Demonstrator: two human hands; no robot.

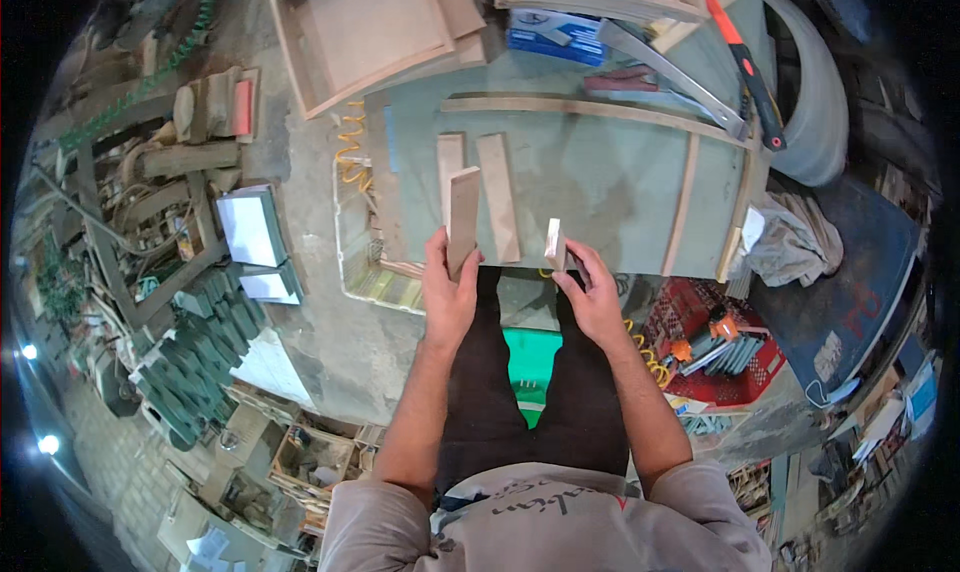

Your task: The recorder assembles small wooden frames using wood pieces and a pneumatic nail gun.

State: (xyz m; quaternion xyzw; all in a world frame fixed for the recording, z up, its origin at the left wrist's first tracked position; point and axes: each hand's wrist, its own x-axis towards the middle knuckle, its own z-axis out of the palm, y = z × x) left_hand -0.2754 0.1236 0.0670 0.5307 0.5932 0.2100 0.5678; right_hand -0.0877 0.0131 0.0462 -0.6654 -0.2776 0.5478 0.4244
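Observation:
My left hand (449,294) is closed round the lower end of a flat wooden slat (463,212), which stands tilted up over the near edge of the grey-green worktop (590,187). Between the thumb and fingers of my right hand (594,294) is a short wooden block (555,242), its pale end facing up. Two more slats lie on the worktop just beyond my hands: one wooden strip (451,152) partly hidden behind the held slat, and another strip (498,197) to its right. The two held pieces are apart from each other.
A shallow wooden tray (365,32) stands at the far left. Far right lie a handsaw (740,57), a metal square (680,77) and a blue box (555,37). Long wooden strips frame the worktop's right side. A red crate (700,372) of tools stands right of my legs.

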